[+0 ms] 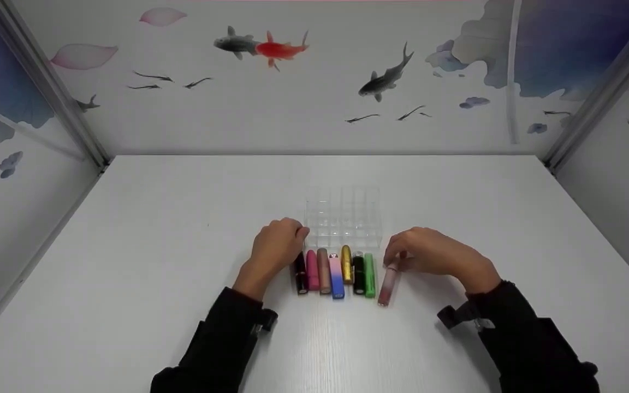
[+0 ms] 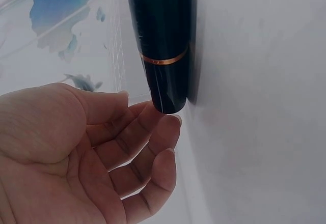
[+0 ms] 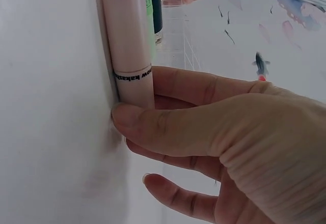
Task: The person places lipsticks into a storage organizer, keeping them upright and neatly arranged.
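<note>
My right hand [image 1: 429, 254] pinches the top end of a pink lip gloss tube [image 1: 387, 286] between thumb and fingers. In the right wrist view the lip gloss tube [image 3: 127, 30] lies along the white table, black lettering near its pinched end. My left hand [image 1: 279, 243] is by the near left corner of a clear divided organizer [image 1: 342, 215], fingers loosely bent. In the left wrist view, its fingertips are by the end of a black lipstick [image 2: 163, 40] with a copper-coloured ring; whether they touch it, I cannot tell.
Between the hands lie a magenta tube [image 1: 312, 270], a brownish tube [image 1: 323, 271], a pink-and-blue tube [image 1: 337, 278], a gold one [image 1: 346, 265], another black one [image 1: 358, 273] and a green one [image 1: 369, 275]. A printed wall [image 1: 325, 131] bounds the table's back edge.
</note>
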Demonstrator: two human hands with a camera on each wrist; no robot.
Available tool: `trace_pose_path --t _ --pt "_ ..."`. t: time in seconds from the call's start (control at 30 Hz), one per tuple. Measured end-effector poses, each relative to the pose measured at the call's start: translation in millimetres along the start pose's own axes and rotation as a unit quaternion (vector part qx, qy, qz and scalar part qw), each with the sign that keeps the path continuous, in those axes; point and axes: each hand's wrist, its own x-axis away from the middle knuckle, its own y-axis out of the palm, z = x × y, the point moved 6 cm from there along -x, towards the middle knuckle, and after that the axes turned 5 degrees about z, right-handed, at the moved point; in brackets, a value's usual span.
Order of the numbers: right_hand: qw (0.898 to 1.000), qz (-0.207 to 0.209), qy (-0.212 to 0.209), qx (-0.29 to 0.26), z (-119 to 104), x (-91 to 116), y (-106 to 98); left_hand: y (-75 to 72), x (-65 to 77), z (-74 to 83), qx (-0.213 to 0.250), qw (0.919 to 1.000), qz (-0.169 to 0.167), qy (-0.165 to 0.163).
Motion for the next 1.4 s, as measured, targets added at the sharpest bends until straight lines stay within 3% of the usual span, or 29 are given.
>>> trace_pose_path --t 0.23,0.63,1.03,1.27,1.4 --pt "1.0 0.005 0.029 0.002 3 4 -4 -0.8 0.1 0.5 0.001 1.0 0.004 0.004" --pt "0.999 0.008 0.022 -0.03 8 9 -17 -1.5 -0.5 1.7 0.001 0.9999 0.006 0.009" --pt "0.991 0.135 -0.01 0.006 1 12 -38 0.5 0.2 0.8 -0.008 0.9999 0.013 0.008" --pt "0.976 0.217 0.0 0.026 -2 11 -48 -3.2 -0.2 3.6 -0.021 0.9995 0.023 -0.005" --pt "0.964 0.265 -0.017 0.036 -5 11 -53 -11.2 1.7 11.0 -0.018 0.9975 0.064 0.023"
